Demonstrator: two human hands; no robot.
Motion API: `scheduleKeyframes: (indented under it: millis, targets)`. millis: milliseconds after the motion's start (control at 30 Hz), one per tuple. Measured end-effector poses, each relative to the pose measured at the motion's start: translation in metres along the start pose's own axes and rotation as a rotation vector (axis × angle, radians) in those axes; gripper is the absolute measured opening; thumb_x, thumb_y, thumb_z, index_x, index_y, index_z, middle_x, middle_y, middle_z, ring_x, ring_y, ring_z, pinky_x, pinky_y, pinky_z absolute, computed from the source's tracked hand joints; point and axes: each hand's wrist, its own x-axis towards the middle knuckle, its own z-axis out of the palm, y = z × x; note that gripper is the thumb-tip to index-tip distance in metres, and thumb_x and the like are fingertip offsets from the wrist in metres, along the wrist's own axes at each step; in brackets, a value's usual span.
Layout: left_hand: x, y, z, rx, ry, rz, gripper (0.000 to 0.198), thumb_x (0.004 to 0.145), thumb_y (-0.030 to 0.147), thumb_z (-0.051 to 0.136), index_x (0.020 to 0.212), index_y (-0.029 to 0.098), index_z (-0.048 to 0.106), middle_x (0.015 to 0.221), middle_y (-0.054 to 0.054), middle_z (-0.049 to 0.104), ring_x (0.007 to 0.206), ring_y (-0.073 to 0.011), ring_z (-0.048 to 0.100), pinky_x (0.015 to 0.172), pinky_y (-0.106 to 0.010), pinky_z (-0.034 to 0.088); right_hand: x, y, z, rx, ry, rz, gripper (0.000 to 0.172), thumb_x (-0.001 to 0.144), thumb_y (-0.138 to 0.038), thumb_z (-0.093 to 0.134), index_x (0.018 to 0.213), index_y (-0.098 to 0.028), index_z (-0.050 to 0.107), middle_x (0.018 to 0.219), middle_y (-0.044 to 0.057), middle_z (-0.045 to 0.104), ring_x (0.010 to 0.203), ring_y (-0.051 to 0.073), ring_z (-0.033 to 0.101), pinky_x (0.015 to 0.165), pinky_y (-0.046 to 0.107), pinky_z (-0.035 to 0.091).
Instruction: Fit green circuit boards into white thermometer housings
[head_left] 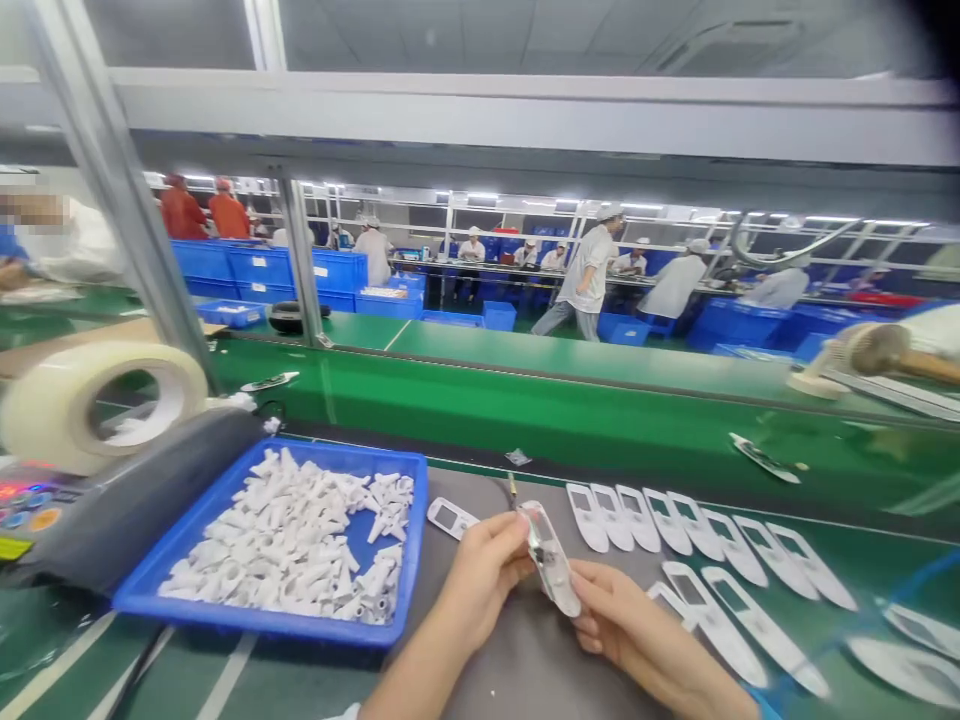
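Between my hands, above the grey mat (517, 665), a slim white plastic housing (553, 568) is tilted with its inner side toward me. A small board or metal parts show inside it. My left hand (486, 560) pinches its upper left edge, and my right hand (611, 600) grips its lower right end. Behind the left fingers lies another white shell with a window (450, 516). To the right, several white shells (630, 518) lie in a slanting row, with more large ones (765, 625) in front of them.
At left, a blue tray (414, 590) holds many small white plastic parts (277, 545). Beyond it stands a tape roll (30, 410) on a dispenser. A green conveyor (480, 385) runs across, carrying slim boards (763, 458). Metal posts (300, 260) rise behind; people work farther back.
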Motion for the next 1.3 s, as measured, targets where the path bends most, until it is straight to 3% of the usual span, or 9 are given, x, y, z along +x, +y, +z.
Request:
scheduleKeyframes:
  millis: [100, 233, 367, 733, 967, 1100, 1300]
  targets:
    - [0.003, -0.002, 0.000, 0.028, 0.022, 0.030, 0.029, 0.064, 0.031, 0.065, 0.087, 0.013, 0.064, 0.081, -0.006, 0.063, 0.073, -0.0134, 0.055, 0.071, -0.024, 0.041, 0.001, 0.001, -0.002, -0.001, 0.105, -0.079, 0.027, 0.071, -0.040, 0.058, 0.071, -0.013, 0.055, 0.057, -0.004, 0.035, 0.047, 0.005, 0.027, 0.044, 0.018, 0.025]
    - [0.008, -0.007, -0.005, 0.078, 0.146, 0.062, 0.035, 0.061, 0.027, 0.067, 0.093, 0.015, 0.061, 0.092, -0.007, 0.062, 0.080, -0.0156, 0.056, 0.077, -0.028, 0.042, 0.001, 0.004, -0.001, -0.151, 0.300, -0.173, 0.032, 0.065, -0.040, 0.062, 0.084, -0.014, 0.057, 0.067, 0.000, 0.047, 0.054, 0.008, 0.037, 0.048, 0.020, 0.031]
    - [0.010, -0.008, -0.008, 0.108, 0.135, 0.064, 0.034, 0.062, 0.025, 0.066, 0.094, 0.014, 0.059, 0.092, -0.007, 0.062, 0.084, -0.0161, 0.055, 0.078, -0.028, 0.043, 0.002, 0.008, -0.001, -0.277, 0.368, -0.190, 0.032, 0.060, -0.034, 0.066, 0.084, -0.014, 0.058, 0.068, 0.000, 0.051, 0.055, 0.009, 0.042, 0.048, 0.021, 0.034]
    - [0.012, -0.007, -0.005, 0.194, 0.186, 0.088, 0.041, 0.056, 0.023, 0.070, 0.093, 0.013, 0.056, 0.084, -0.007, 0.061, 0.079, -0.0164, 0.057, 0.068, -0.026, 0.047, 0.002, 0.009, -0.002, -0.174, 0.272, -0.166, 0.030, 0.057, -0.029, 0.069, 0.082, -0.015, 0.058, 0.068, 0.000, 0.053, 0.056, 0.010, 0.046, 0.050, 0.021, 0.037]
    - [0.010, -0.007, -0.005, 0.310, 0.175, 0.111, 0.035, 0.054, 0.022, 0.070, 0.087, 0.013, 0.059, 0.081, -0.006, 0.063, 0.075, -0.0159, 0.058, 0.067, -0.025, 0.046, -0.004, 0.005, 0.005, -0.096, 0.190, -0.119, 0.034, 0.057, -0.031, 0.070, 0.084, -0.014, 0.059, 0.075, 0.004, 0.059, 0.071, 0.016, 0.055, 0.068, 0.028, 0.042]
    - [0.008, -0.007, -0.004, 0.442, 0.178, 0.117, 0.030, 0.055, 0.019, 0.068, 0.083, 0.012, 0.061, 0.080, -0.007, 0.064, 0.073, -0.0158, 0.059, 0.068, -0.025, 0.046, -0.006, 0.006, 0.011, 0.051, 0.064, -0.061, 0.036, 0.059, -0.029, 0.070, 0.089, -0.015, 0.057, 0.088, 0.006, 0.058, 0.080, 0.018, 0.058, 0.075, 0.033, 0.043]
    - [0.009, -0.006, -0.003, 0.439, 0.212, 0.131, 0.029, 0.056, 0.023, 0.068, 0.081, 0.011, 0.060, 0.076, -0.006, 0.063, 0.072, -0.0164, 0.059, 0.066, -0.026, 0.048, -0.005, 0.008, 0.010, 0.062, 0.074, -0.059, 0.033, 0.062, -0.029, 0.069, 0.089, -0.012, 0.058, 0.079, 0.006, 0.057, 0.065, 0.014, 0.057, 0.064, 0.030, 0.046]
